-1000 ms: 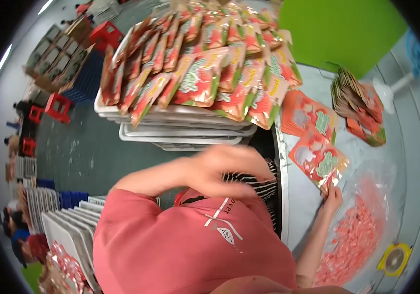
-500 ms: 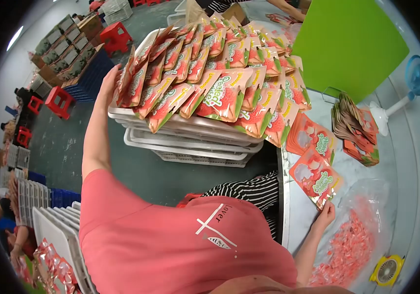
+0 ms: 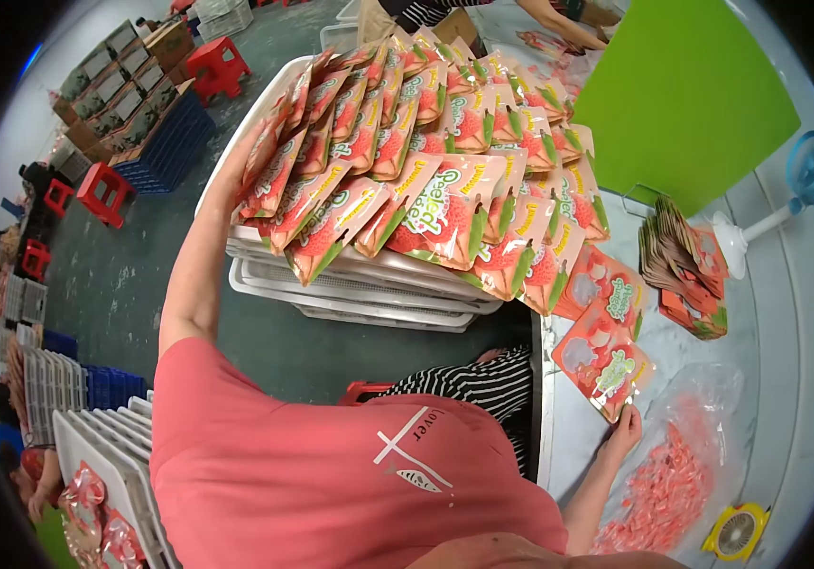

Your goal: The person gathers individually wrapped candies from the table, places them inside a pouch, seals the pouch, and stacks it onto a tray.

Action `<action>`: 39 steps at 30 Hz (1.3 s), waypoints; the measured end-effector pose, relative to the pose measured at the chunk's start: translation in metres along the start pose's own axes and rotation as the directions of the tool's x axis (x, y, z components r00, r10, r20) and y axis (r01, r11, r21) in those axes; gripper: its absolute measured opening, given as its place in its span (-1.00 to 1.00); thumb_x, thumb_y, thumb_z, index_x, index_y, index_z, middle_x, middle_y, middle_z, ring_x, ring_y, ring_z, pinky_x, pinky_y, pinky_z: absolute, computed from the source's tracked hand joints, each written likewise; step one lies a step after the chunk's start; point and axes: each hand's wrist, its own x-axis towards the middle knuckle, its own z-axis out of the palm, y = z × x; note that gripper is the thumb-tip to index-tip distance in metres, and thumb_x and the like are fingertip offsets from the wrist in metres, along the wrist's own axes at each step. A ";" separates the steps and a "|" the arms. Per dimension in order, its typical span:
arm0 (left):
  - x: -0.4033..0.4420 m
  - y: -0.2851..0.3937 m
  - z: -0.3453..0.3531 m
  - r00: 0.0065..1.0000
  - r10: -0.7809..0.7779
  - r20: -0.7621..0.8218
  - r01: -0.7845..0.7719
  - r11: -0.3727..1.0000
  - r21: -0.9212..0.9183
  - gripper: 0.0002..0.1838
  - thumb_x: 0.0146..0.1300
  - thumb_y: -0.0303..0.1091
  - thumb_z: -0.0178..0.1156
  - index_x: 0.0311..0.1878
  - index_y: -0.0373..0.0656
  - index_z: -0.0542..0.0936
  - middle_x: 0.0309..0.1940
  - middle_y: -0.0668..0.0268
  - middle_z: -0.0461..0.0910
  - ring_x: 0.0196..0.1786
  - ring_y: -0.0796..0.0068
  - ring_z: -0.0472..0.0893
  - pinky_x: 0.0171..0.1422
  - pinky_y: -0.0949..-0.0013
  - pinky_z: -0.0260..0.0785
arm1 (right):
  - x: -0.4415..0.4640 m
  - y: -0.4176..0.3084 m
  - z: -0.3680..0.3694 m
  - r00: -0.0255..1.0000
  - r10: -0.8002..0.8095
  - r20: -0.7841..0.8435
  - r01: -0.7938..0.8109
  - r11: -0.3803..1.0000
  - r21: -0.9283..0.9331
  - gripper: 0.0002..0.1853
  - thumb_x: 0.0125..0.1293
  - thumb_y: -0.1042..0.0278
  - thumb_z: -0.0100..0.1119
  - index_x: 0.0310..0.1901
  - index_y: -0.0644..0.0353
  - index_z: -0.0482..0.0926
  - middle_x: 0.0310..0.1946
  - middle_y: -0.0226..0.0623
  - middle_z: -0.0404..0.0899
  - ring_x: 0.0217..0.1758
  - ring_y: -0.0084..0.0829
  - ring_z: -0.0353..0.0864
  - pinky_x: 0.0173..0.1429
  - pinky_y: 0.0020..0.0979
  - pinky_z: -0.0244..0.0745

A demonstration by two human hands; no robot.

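Note:
Between its fingers my right hand (image 3: 627,431) pinches the lower corner of a red candy pouch (image 3: 602,360), which lies on the worktable against another pouch (image 3: 606,280). My left arm stretches to the left edge of a white tray (image 3: 265,104) heaped with overlapping pouches (image 3: 445,209) lettered "Peeled". The left hand (image 3: 257,156) is at the leftmost pouches; its fingers are hidden among them, so its grip does not show. Near my right forearm lies a clear plastic bag (image 3: 663,484) of small pink wrapped pieces.
Stacked white trays (image 3: 369,294) stand under the pouches. A bundle of pouches (image 3: 682,261) sits by a green board (image 3: 682,104) and a blue-and-white stand (image 3: 767,213). A yellow fan (image 3: 737,531) is at lower right. Another person's arm (image 3: 564,21) reaches in at the top.
My left hand has moved in toward the pouches, and its fingers have gone out of sight. The right hand still pinches the pouch corner. The whole view has shifted slightly.

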 end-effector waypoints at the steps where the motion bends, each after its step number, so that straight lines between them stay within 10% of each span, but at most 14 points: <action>1: 0.022 -0.017 -0.020 1.000 0.025 0.005 -0.025 1.000 0.007 -0.23 0.38 0.25 0.12 0.49 -0.06 0.37 0.33 0.18 0.48 0.31 0.36 0.51 0.44 0.38 0.27 | 0.001 0.002 -0.001 1.000 0.006 0.010 -0.006 1.000 -0.005 -0.84 0.45 0.37 0.23 -0.11 0.30 0.65 -0.25 -0.46 0.63 -0.23 -0.65 0.55 -0.14 -0.58 0.46; 8: 0.094 -0.060 -0.147 0.868 0.495 -0.021 -0.343 0.631 0.696 -0.59 0.53 -0.15 -0.08 0.30 -0.04 0.53 0.14 0.11 0.64 0.20 0.22 0.61 0.31 0.27 0.39 | -0.009 -0.014 -0.005 0.998 0.007 0.068 -0.002 0.998 -0.067 -0.82 0.41 0.32 0.26 -0.20 0.29 0.67 -0.34 -0.48 0.61 -0.31 -0.65 0.49 -0.24 -0.58 0.35; 10: 0.051 -0.008 -0.125 0.614 0.733 0.294 -0.104 -0.293 0.950 -0.67 0.53 -0.22 -0.11 0.02 -0.09 0.65 -0.04 0.06 0.67 -0.05 0.01 0.65 0.00 0.06 0.51 | -0.005 -0.006 -0.011 0.997 -0.008 0.074 0.015 0.996 -0.088 -0.82 0.35 0.33 0.29 -0.27 0.30 0.68 -0.41 -0.46 0.59 -0.34 -0.64 0.46 -0.25 -0.55 0.34; 11: 0.032 0.022 -0.097 0.671 0.741 -0.009 0.178 -0.149 0.973 -0.69 0.52 -0.22 -0.04 -0.06 -0.15 0.66 -0.07 0.07 0.69 -0.08 0.03 0.66 -0.03 0.05 0.51 | -0.008 -0.005 -0.014 0.997 0.011 0.074 -0.004 0.996 -0.093 -0.83 0.33 0.34 0.30 -0.31 0.28 0.67 -0.42 -0.48 0.57 -0.35 -0.65 0.44 -0.27 -0.53 0.32; 12: 0.035 0.035 -0.115 0.519 0.815 0.259 0.151 -0.386 0.910 -0.65 0.51 -0.18 0.02 -0.03 -0.25 0.66 -0.06 0.02 0.69 -0.06 0.06 0.67 0.00 0.11 0.52 | -0.010 -0.004 -0.009 1.000 0.022 0.012 -0.021 0.997 -0.079 -0.83 0.32 0.33 0.32 -0.33 0.26 0.67 -0.44 -0.50 0.56 -0.38 -0.67 0.41 -0.30 -0.51 0.28; 13: -0.016 0.062 -0.035 0.401 0.912 -0.080 -0.231 0.186 0.955 -0.63 0.52 -0.19 0.05 0.03 -0.33 0.66 0.00 0.00 0.69 -0.03 0.20 0.69 0.09 0.24 0.52 | -0.022 -0.025 0.003 0.997 0.076 0.029 -0.075 0.997 -0.009 -0.84 0.32 0.33 0.32 -0.34 0.23 0.67 -0.46 -0.52 0.55 -0.39 -0.67 0.39 -0.31 -0.51 0.27; 16: -0.124 0.095 0.146 0.567 0.822 -0.059 -0.703 0.520 0.485 -0.70 0.50 -0.35 0.06 0.09 -0.33 0.63 -0.04 0.16 0.69 0.00 0.35 0.66 0.19 0.27 0.48 | -0.043 -0.018 0.009 0.997 0.079 0.010 -0.079 0.996 0.046 -0.87 0.32 0.38 0.34 -0.36 0.21 0.64 -0.47 -0.49 0.57 -0.39 -0.69 0.46 -0.30 -0.58 0.32; 20: -0.212 0.025 0.301 0.512 0.480 0.713 -0.843 0.440 0.309 -0.78 0.35 -0.53 0.16 0.02 -0.28 0.64 -0.03 0.21 0.66 0.05 0.35 0.63 0.17 0.30 0.46 | -0.087 -0.046 0.029 0.997 0.041 0.071 -0.054 0.982 0.183 -0.86 0.33 0.41 0.33 -0.38 0.21 0.60 -0.42 -0.47 0.60 -0.36 -0.69 0.51 -0.27 -0.59 0.38; 22: -0.251 -0.019 0.381 0.199 0.390 0.899 -0.878 0.479 -0.014 -0.78 0.23 -0.53 0.30 -0.05 -0.26 0.65 -0.11 0.11 0.66 -0.05 0.22 0.66 0.06 0.30 0.49 | -0.108 -0.051 0.031 0.997 -0.001 0.071 -0.014 0.979 0.205 -0.87 0.33 0.46 0.33 -0.36 0.22 0.59 -0.42 -0.46 0.61 -0.34 -0.69 0.54 -0.25 -0.60 0.42; 30: -0.340 -0.129 0.503 0.068 0.144 0.987 -0.669 0.741 -0.061 -0.74 0.25 -0.34 0.34 -0.42 -0.27 0.51 -0.51 0.15 0.54 -0.49 0.25 0.57 -0.41 0.23 0.36 | -0.176 -0.073 0.006 1.000 -0.008 0.027 0.000 0.965 0.261 -0.86 0.36 0.56 0.28 -0.35 0.24 0.52 -0.46 -0.56 0.55 -0.37 -0.78 0.49 -0.32 -0.67 0.36; 34: -0.350 -0.145 0.502 0.052 0.093 0.994 -0.558 0.829 -0.048 -0.74 0.27 -0.40 0.26 -0.47 -0.32 0.47 -0.60 0.12 0.48 -0.57 0.22 0.47 -0.43 0.23 0.29 | -0.185 -0.055 -0.010 0.969 0.040 -0.244 0.004 0.984 0.177 -0.79 0.36 0.43 0.34 -0.41 0.21 0.52 -0.55 -0.62 0.50 -0.44 -0.81 0.39 -0.39 -0.65 0.24; 36: -0.357 -0.145 0.497 0.066 0.076 0.995 -0.528 0.849 -0.030 -0.76 0.27 -0.43 0.24 -0.47 -0.32 0.47 -0.61 0.11 0.46 -0.56 0.21 0.46 -0.44 0.24 0.28 | -0.185 -0.050 -0.014 0.965 0.043 -0.259 -0.029 0.998 0.058 -0.82 0.32 0.43 0.37 -0.36 0.20 0.53 -0.53 -0.52 0.50 -0.46 -0.71 0.44 -0.39 -0.56 0.32; 38: -0.366 -0.141 0.492 0.088 0.120 0.989 -0.611 0.790 -0.042 -0.76 0.26 -0.43 0.24 -0.48 -0.32 0.46 -0.63 0.10 0.44 -0.57 0.20 0.45 -0.43 0.23 0.28 | -0.184 -0.060 -0.005 0.811 -0.487 -0.325 0.219 0.767 -0.604 -0.83 0.22 0.47 0.40 -0.31 0.19 0.54 -0.45 -0.38 0.49 -0.43 -0.51 0.53 -0.37 -0.46 0.42; 39: -0.367 -0.142 0.492 0.105 0.120 0.987 -0.610 0.792 -0.031 -0.76 0.26 -0.43 0.24 -0.49 -0.31 0.46 -0.63 0.09 0.44 -0.57 0.19 0.46 -0.43 0.21 0.29 | -0.181 -0.061 -0.003 0.811 -0.489 -0.321 0.224 0.767 -0.601 -0.83 0.22 0.47 0.40 -0.31 0.19 0.54 -0.45 -0.38 0.49 -0.43 -0.51 0.53 -0.37 -0.46 0.42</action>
